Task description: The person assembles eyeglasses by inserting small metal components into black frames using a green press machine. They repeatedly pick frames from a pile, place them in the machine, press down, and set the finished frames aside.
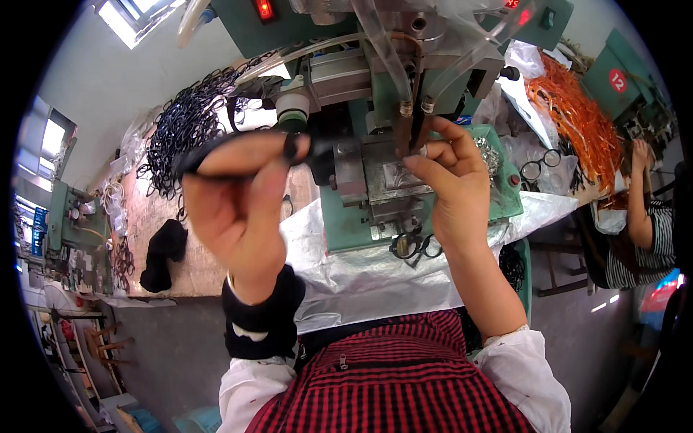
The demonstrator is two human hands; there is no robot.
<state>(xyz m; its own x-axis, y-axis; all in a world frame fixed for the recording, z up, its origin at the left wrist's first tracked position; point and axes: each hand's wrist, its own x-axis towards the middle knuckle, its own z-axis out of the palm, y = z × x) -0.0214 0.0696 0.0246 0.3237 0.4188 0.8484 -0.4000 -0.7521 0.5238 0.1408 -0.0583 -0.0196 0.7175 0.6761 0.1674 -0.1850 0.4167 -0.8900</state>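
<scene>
My left hand [242, 216] is raised left of the machine, its fingers closed around a black eyeglass frame [189, 160] that is smeared by motion. At the machine's metal fixture [350, 173], thumb and fingers of my right hand [462, 184] pinch together beside the copper-coloured electrode tips [404, 136]. Whatever lies between those fingertips is too small or hidden to make out. Clear hoses run down to the electrodes. Just below the fixture, a dark eyeglass frame [408, 247] rests at the front edge of the green machine base.
Small metal parts [492, 160] fill a green tray [511, 198] on the right. Black frames [191, 119] are heaped at back left, orange ones [577, 108] at back right. A black cloth [164, 252] lies on the left bench. Another person [642, 238] sits far right.
</scene>
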